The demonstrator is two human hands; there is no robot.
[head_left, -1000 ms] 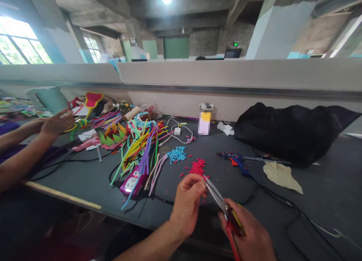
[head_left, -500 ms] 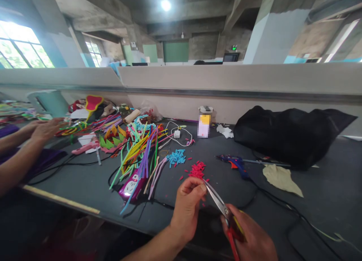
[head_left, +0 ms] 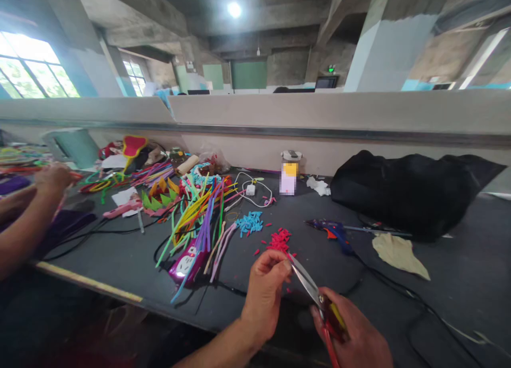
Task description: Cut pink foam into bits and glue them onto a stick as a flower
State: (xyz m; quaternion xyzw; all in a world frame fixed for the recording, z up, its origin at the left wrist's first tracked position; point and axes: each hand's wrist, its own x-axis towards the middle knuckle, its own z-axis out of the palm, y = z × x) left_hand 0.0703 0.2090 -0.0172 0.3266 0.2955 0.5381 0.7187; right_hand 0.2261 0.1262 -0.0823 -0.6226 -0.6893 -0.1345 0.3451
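Observation:
My right hand [head_left: 355, 325] is wrapped round the handles of the scissors [head_left: 307, 282], which have red and yellow grips. Their blades point up and left, slightly parted, with the tips at the fingers of my left hand [head_left: 267, 283]. Thumb and forefinger of that hand are pinched on a small red pipe cleaner piece, mostly hidden by the fingers. Just beyond the fingertips lies a pile of short red pipe cleaner pieces [head_left: 279, 239]. A pile of short blue pieces [head_left: 249, 222] sits to its left.
Long coloured pipe cleaners [head_left: 203, 214] lie over a purple power strip [head_left: 187, 264]. On the right are a blue glue gun [head_left: 337, 235] with its cord, a beige cloth [head_left: 401, 255] and a black bag [head_left: 407, 198]. At left, a co-worker's hands [head_left: 54, 179] handle something reddish.
The scissor blades have parted a little at my left fingertips. My left hand stays almost in place. The co-worker's hands have drawn back to the left.

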